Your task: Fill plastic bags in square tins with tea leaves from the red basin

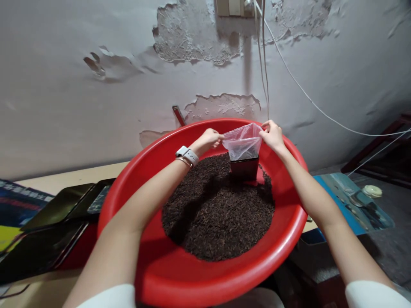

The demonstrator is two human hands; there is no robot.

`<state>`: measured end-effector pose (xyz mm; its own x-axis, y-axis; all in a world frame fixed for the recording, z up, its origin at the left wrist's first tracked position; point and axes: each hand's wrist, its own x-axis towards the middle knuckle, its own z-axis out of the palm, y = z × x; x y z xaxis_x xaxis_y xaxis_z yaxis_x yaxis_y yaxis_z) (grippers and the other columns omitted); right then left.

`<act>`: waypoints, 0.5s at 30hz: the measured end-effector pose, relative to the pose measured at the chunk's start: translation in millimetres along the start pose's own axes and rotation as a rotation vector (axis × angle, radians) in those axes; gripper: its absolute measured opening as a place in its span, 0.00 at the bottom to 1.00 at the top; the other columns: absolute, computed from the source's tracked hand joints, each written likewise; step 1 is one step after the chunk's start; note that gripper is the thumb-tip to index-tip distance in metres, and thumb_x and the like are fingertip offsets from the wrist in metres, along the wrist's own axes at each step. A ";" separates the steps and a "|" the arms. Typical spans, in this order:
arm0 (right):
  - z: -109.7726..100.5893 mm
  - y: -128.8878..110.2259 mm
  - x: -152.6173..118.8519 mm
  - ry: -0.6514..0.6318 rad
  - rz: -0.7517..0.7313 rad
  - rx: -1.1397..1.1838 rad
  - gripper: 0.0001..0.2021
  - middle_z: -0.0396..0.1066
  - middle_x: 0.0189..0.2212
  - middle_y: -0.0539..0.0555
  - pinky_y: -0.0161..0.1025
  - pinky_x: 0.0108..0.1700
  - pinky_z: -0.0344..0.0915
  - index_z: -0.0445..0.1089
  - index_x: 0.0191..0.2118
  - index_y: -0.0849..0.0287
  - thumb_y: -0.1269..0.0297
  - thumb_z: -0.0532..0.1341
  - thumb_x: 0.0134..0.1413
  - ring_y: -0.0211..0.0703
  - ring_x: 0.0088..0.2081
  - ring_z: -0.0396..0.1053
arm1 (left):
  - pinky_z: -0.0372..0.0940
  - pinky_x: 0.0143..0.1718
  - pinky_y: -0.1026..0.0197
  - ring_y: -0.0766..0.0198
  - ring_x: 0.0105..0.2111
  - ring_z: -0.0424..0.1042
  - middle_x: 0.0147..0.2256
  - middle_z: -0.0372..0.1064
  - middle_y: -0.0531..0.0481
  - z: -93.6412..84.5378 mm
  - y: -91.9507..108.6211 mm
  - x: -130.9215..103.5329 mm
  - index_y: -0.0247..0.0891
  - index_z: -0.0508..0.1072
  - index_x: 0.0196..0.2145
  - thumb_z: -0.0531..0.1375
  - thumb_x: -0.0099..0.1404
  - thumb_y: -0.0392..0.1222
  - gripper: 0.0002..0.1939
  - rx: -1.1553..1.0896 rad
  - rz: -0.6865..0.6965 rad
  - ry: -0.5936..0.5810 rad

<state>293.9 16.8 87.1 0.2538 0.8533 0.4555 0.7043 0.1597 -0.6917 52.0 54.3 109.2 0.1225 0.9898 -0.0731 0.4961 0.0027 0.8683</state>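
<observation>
Head view: hands pinched on bag

Characters on the dark-blue sheet are too blurred to read.

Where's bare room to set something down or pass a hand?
Hand: bare slope of the round red plastic basin, between the dark loose flakes and near rim. Setting down, maybe: narrow pale tabletop strip between peeling white wall and glossy dark containers. Crowded: basin's far side, left hand and right hand hold the clear plastic bag in the dark box.
</observation>
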 end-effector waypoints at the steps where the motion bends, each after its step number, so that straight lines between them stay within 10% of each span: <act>1: -1.7 -1.5 0.4 0.058 -0.042 -0.030 0.11 0.67 0.23 0.49 0.41 0.40 0.66 0.66 0.39 0.60 0.72 0.58 0.46 0.41 0.30 0.68 | 0.66 0.34 0.57 0.61 0.29 0.70 0.27 0.69 0.47 -3.4 3.1 -2.0 0.32 0.68 0.47 0.63 0.56 0.36 0.20 0.050 0.049 0.090; 4: -2.9 -7.2 -1.1 0.173 -0.198 -0.150 0.15 0.70 0.35 0.57 0.47 0.47 0.64 0.64 0.48 0.62 0.66 0.54 0.54 0.46 0.40 0.69 | 0.64 0.46 0.52 0.56 0.41 0.70 0.40 0.71 0.41 -7.9 7.1 -11.3 0.33 0.63 0.53 0.60 0.58 0.36 0.25 0.273 0.389 0.314; 7: 4.8 -11.2 -8.6 0.091 -0.452 -0.275 0.21 0.66 0.48 0.62 0.56 0.55 0.57 0.61 0.55 0.60 0.57 0.53 0.58 0.54 0.53 0.62 | 0.57 0.55 0.48 0.52 0.54 0.62 0.54 0.65 0.41 0.7 4.6 -21.7 0.38 0.62 0.56 0.62 0.57 0.43 0.29 0.554 0.735 0.145; 11: 18.7 -11.9 -20.8 -0.166 -0.655 -0.352 0.23 0.69 0.45 0.62 0.66 0.59 0.45 0.65 0.51 0.60 0.49 0.56 0.56 0.59 0.55 0.60 | 0.50 0.57 0.43 0.51 0.54 0.63 0.50 0.69 0.44 23.4 -1.2 -32.2 0.40 0.68 0.52 0.63 0.57 0.40 0.24 0.887 0.828 -0.107; 15: 12.8 -26.5 -33.4 -0.024 -0.727 -0.307 0.18 0.70 0.41 0.61 0.65 0.59 0.46 0.69 0.43 0.60 0.50 0.55 0.57 0.57 0.51 0.63 | 0.49 0.57 0.45 0.54 0.51 0.65 0.47 0.72 0.45 16.4 0.7 -55.2 0.38 0.73 0.45 0.58 0.63 0.37 0.12 0.936 0.924 -0.008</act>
<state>258.2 -9.6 83.0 -0.3520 0.5985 0.7197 0.8405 0.5404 -0.0384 59.7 -2.7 105.7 0.7392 0.5722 0.3550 0.6307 -0.7731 -0.0671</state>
